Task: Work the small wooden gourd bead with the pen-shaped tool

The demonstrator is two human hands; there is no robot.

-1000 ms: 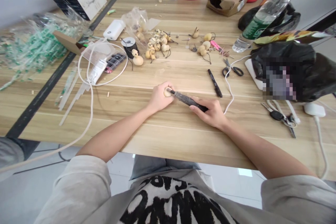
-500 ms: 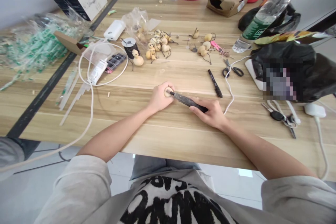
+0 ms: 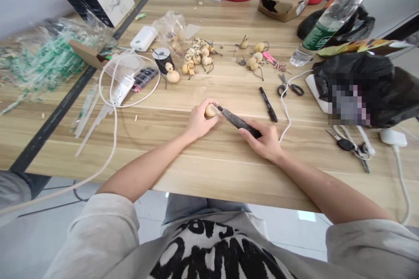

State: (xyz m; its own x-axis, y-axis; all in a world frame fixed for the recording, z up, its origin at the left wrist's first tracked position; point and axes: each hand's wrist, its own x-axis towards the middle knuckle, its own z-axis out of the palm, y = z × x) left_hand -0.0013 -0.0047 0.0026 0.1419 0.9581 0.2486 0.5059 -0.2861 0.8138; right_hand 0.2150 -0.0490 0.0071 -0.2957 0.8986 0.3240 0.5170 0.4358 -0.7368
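Observation:
My left hand [image 3: 200, 121] is closed around a small tan gourd [image 3: 211, 110], whose rounded side shows between thumb and fingers. In my right hand [image 3: 264, 138] is a dark, pen-shaped rotary tool [image 3: 238, 121], gripped at its thick end. Its narrow tip points at the gourd and lies close to my left fingertips; whether it touches the gourd I cannot tell. Beyond my hands sits a cluster of small gourds with dark cords [image 3: 198, 54]. A black marker [image 3: 268, 104] lies to the right of the tool.
Scissors [image 3: 290, 86] and a white cable [image 3: 285, 111] lie on the right, near black plastic bags [image 3: 389, 74] and a leaning water bottle [image 3: 322, 30]. Left are a black thread spool [image 3: 163, 59], a tube [image 3: 123, 89], clear strips and a looped white cord [image 3: 114, 139].
The tool's tip has shifted slightly right, away from the middle of the gourd. The gourd has turned in my left hand and shows a different side.

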